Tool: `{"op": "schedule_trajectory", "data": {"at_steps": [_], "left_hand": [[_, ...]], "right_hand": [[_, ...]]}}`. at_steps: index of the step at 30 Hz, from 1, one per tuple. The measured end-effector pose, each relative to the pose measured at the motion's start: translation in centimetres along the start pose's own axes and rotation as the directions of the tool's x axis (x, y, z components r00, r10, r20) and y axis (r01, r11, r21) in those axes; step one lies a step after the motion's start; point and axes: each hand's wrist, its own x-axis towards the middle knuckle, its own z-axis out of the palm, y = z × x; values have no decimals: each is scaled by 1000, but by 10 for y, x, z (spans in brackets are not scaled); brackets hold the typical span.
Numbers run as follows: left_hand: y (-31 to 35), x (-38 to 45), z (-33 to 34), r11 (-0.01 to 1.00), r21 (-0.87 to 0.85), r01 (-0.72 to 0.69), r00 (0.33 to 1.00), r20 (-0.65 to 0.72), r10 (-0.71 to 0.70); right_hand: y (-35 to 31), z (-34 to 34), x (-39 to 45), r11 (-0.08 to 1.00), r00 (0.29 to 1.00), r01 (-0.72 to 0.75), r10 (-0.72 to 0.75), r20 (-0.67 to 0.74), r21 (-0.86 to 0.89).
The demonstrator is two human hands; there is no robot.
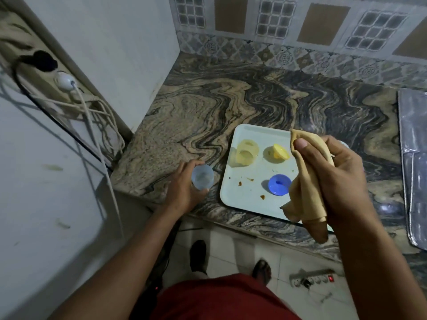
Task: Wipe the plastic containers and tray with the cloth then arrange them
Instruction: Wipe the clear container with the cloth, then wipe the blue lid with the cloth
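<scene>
A pale tray (248, 197) with brown stains lies on the marbled counter near its front edge. On the tray sit a translucent yellow container (245, 155), a yellow lid (278, 154) and a blue lid (279, 184). My left hand (182, 188) grips a clear bluish container (202, 180) just left of the tray, over the counter's edge. My right hand (337, 179) holds a bunched tan cloth (307, 188) above the tray's right side, hiding that part of the tray.
The marbled counter (219, 100) stretches back to a tiled wall. A grey wall with a socket strip and dangling cables (69, 93) stands to the left. A grey mat (413, 158) lies at the right edge. A power strip (312, 277) lies on the floor below.
</scene>
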Motion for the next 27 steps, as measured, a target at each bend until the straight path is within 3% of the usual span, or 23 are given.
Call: {"op": "schedule_trajectory", "data": {"at_steps": [5,10,15,19,22,27], "left_hand": [[-4,1,1,997,70,10,997,72,-15],[41,1,0,962,133,-240,963,-93,253],[96,3,53,891,119,-438,899,80,432],[116,6,96,785,200,-586,809,198,553],[126,8,115,772,210,-600,796,245,553],[134,15,134,815,240,-527,847,227,481]], "right_hand": [[0,-20,-2,1000,999,9,-10,-34,-2],[-6,-46,-13,998,992,51,-48,-112,25],[-1,-68,-25,994,982,82,-67,-179,74],[5,-82,-34,993,979,84,-67,-193,80],[15,-92,-41,991,980,63,-38,-197,121],[26,-108,-50,993,974,61,-37,-223,99]]}}
